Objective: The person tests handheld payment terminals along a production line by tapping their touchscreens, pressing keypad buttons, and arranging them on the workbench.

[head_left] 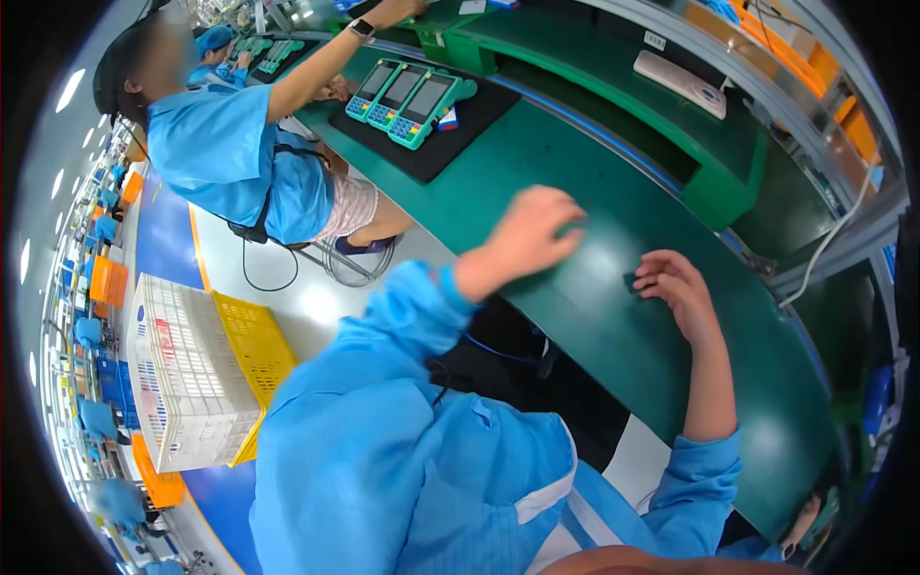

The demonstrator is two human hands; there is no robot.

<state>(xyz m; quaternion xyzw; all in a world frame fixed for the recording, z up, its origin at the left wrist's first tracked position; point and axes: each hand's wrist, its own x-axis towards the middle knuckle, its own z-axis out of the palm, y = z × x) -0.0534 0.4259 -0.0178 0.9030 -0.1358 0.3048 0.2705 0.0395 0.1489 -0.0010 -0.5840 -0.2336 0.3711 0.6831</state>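
My left hand [532, 235] hovers low over the green workbench [594, 316], blurred, knuckles up and fingers curled down; nothing shows in it. My right hand [676, 287] rests on the bench a little to the right. Its fingertips pinch a small dark flat piece [632, 283] lying on the surface. Both forearms wear blue smock sleeves. Farther along the bench, three green handheld terminals [407, 96] with coloured keys lie side by side on a black mat [470, 129].
A co-worker in a blue smock [225, 144] sits at the bench to the left, one arm with a wristwatch [362, 29] stretched toward the raised green shelf [575, 67]. A white device [680, 81] lies on that shelf. White [187, 383] and yellow [254, 340] crates stand on the floor.
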